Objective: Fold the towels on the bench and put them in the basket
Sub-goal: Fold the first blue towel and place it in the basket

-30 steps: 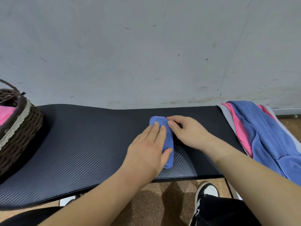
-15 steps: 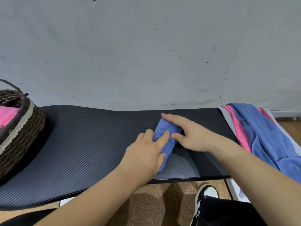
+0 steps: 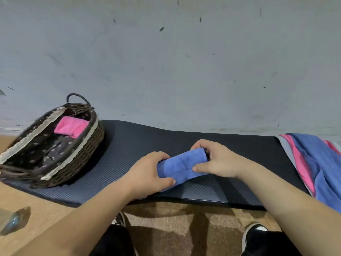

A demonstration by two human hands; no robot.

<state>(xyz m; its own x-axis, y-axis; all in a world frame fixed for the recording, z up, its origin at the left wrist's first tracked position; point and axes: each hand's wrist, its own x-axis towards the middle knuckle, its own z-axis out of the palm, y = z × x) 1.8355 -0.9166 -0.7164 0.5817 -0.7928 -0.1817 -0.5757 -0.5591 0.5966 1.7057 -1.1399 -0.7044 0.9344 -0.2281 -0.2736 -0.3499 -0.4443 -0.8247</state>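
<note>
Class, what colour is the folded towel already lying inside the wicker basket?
Pink: the folded towel in the basket, seen in the head view.

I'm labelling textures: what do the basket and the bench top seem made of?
The basket: dark brown woven wicker or rattan, judging by its plaited strands, lined with flower-print cloth and lace-like trim. The bench top: probably padded black vinyl or foam, matte, with fine ribbing.

scuffed grey wall (image 3: 166, 61), brown speckled floor (image 3: 175, 215)

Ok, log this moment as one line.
blue towel: folded | left hand: grips it | right hand: grips it | basket: pink towel inside
</note>
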